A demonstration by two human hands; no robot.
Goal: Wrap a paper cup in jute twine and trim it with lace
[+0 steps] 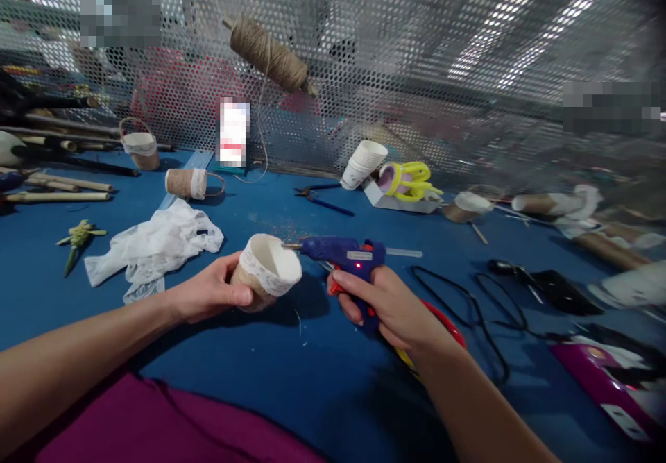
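My left hand point(216, 288) is closed round a small paper cup point(266, 268) wrapped in brown twine, with white lace round its rim. The cup leans to the right, its white inside showing. In my right hand point(388, 296) is a blue hot glue gun point(333, 249) with a red trigger and a lit red light. A clear glue stick point(404, 253) sticks out of its back end. The gun's metal nozzle is at the cup's rim; whether it touches I cannot tell. White lace point(159, 241) lies bunched to the left of the cup.
Finished-looking twine cups with handles point(186, 183) stand and lie at the back left. Pliers point(325, 200), stacked paper cups point(364, 163) and yellow-handled scissors point(408, 180) are behind. A twine spool point(268, 53) hangs on the mesh. Right of me lie a black cord point(468, 296) and a purple power strip point(598, 380).
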